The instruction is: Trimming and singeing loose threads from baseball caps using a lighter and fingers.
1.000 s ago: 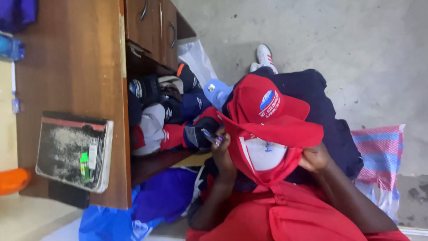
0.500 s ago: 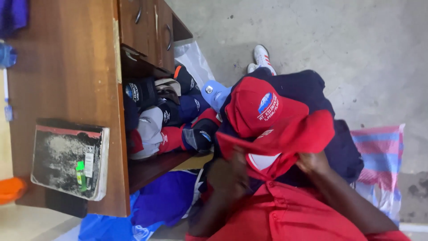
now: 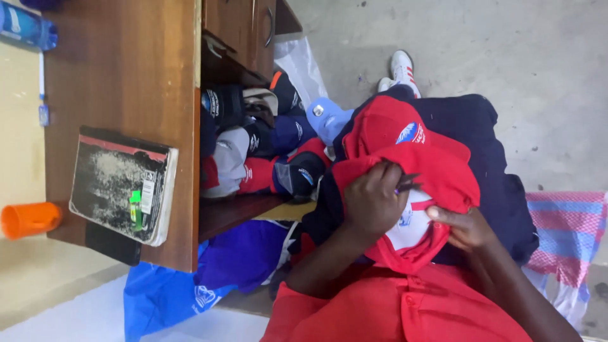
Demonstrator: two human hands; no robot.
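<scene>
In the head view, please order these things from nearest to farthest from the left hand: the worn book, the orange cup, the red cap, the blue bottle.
1. The red cap: the left hand grips it.
2. The worn book: on the wooden desk, toward the picture's left.
3. The orange cup: past the book, at the left edge.
4. The blue bottle: top left corner.

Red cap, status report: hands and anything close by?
Left hand gripping red cap, pen between fingers. Right hand pinching cap's lower edge. Pile of caps crowds the desk opening alongside.
</scene>
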